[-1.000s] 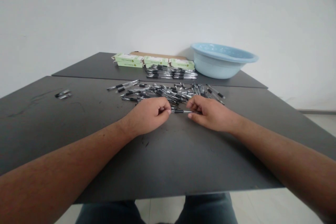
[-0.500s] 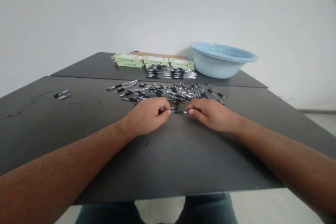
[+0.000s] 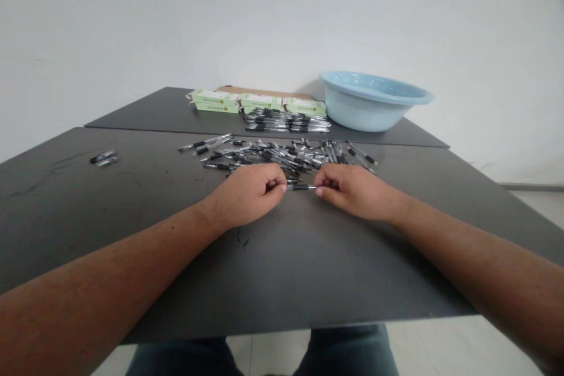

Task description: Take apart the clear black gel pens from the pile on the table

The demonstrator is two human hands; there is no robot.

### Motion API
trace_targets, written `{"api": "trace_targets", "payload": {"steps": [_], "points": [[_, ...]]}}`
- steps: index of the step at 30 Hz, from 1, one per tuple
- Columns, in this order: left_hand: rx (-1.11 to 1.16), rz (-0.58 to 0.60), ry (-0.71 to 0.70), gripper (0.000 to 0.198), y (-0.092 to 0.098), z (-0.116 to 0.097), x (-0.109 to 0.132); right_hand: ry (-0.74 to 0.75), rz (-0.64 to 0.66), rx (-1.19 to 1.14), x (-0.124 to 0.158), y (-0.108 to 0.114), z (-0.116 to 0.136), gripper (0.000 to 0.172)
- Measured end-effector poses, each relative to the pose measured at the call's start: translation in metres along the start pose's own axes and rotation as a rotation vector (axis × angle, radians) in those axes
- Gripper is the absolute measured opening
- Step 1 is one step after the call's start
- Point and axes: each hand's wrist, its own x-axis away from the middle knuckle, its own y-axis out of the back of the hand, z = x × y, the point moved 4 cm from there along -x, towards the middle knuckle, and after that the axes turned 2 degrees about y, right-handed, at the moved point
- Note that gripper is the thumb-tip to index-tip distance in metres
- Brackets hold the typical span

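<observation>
I observe the left hand (image 3: pixel 253 191) and right hand (image 3: pixel 350 189), both half-curled, pinching opposite ends of a pen (image 3: pixel 301 187), long axis nine-to-three o'clock, tip hidden.

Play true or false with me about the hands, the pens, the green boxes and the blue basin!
1. The left hand and the right hand are at opposite ends of one pen. True.
2. The right hand lies flat. False: it is curled.
3. The blue basin stands right of the green boxes. True.
4. The blue basin is upside down. False: its opening faces up.
5. The loose pens lie nearer the hands than the green boxes do. True.
</observation>
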Motion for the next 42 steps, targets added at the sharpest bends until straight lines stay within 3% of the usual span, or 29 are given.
{"api": "trace_targets", "payload": {"steps": [3, 9, 13, 17, 19, 23, 27, 29, 32, 37, 39, 42], "points": [[-0.002, -0.002, -0.004, 0.009, 0.0002, -0.0002, -0.0002, 0.069, 0.044, 0.016, -0.0006, -0.0015, 0.0032, 0.019], [0.0, -0.003, -0.005, 0.009, 0.0008, -0.0004, -0.0004, 0.016, 0.02, 0.003, -0.0011, -0.0006, -0.0002, 0.014], [-0.003, -0.002, -0.003, 0.009, 0.0006, 0.0, -0.0003, 0.086, 0.059, 0.024, -0.0017, -0.0021, 0.0034, 0.024], [-0.006, -0.001, 0.0, 0.009, 0.0004, -0.0003, -0.0002, -0.004, 0.016, -0.025, -0.0005, -0.0004, 0.0001, 0.018], [-0.009, 0.003, 0.005, 0.009, 0.0003, -0.0005, -0.0001, 0.022, 0.042, 0.006, -0.0005, -0.0012, 0.0005, 0.012], [0.0, 0.002, 0.003, 0.009, -0.0001, -0.0001, 0.0, 0.097, 0.079, 0.004, -0.0005, -0.0034, 0.0026, 0.025], [0.006, -0.002, -0.006, 0.009, -0.0008, 0.001, -0.0001, -0.002, 0.017, -0.043, 0.0003, -0.0017, -0.0011, 0.02], [0.005, -0.006, -0.01, 0.009, -0.0005, 0.0007, 0.0, 0.01, 0.034, -0.018, 0.0001, -0.0022, -0.0004, 0.013], [0.005, -0.003, -0.016, 0.009, 0.0001, -0.0003, 0.0002, 0.074, 0.064, -0.006, -0.0004, -0.0036, 0.0024, 0.023], [0.008, 0.0, -0.02, 0.009, 0.0003, -0.0008, -0.0001, -0.009, 0.013, -0.063, -0.0002, -0.003, -0.001, 0.022], [0.004, -0.003, -0.018, 0.009, 0.0003, -0.0004, -0.0003, 0.025, 0.035, -0.026, -0.0005, -0.0036, 0.0001, 0.013], [-0.005, -0.007, -0.018, 0.009, 0.0002, 0.0001, -0.0003, 0.103, 0.068, -0.008, -0.0008, -0.0044, 0.0032, 0.026]]}}
